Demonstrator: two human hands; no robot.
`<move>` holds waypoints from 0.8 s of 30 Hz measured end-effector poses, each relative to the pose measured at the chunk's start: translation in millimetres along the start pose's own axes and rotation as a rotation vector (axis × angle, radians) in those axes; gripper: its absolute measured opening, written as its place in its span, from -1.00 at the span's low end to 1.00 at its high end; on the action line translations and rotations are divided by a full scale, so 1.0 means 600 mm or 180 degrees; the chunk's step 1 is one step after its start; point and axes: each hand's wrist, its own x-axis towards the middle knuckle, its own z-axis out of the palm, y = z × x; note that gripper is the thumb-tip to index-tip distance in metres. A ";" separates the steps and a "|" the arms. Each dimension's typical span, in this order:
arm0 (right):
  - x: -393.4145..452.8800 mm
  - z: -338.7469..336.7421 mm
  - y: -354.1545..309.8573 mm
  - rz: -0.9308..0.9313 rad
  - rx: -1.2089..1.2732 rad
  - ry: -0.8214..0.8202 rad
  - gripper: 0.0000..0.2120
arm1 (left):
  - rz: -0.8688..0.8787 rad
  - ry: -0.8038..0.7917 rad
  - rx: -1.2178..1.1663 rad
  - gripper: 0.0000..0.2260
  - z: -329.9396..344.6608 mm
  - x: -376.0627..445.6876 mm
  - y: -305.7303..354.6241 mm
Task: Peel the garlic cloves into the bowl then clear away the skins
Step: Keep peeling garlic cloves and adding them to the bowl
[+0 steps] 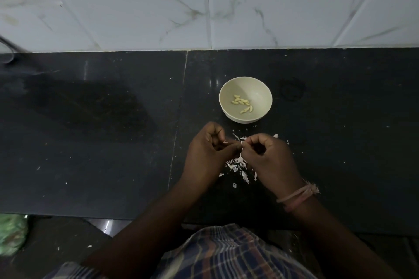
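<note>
A garlic clove (240, 142), small and mostly hidden, is pinched between the fingertips of the left hand (209, 154) and the right hand (266, 157), both curled nearly closed, just at 6 o'clock of the bowl (263, 88). It is judged to be light, firm and slippery once bare, so it is best taken at its two ends, while its skin is thin, dry and easily torn. Peeled cloves (242, 103) are seen in the bowl, and loose skins (238, 166) are scattered on the dark counter (113, 142) under the hands.
</note>
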 end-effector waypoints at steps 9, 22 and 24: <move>0.006 -0.016 -0.010 0.0070 0.0129 -0.0461 -0.94 | -0.0132 -0.0170 0.0033 -0.63 -0.013 0.006 0.009; 0.004 -0.003 -0.017 0.0286 0.0220 -0.0335 -0.92 | -0.0444 -0.0314 -0.0847 -0.73 -0.008 0.004 0.014; 0.001 0.000 -0.025 0.0315 0.0298 -0.0269 -0.89 | -0.0500 -0.0306 -0.0950 -0.80 -0.008 0.004 0.011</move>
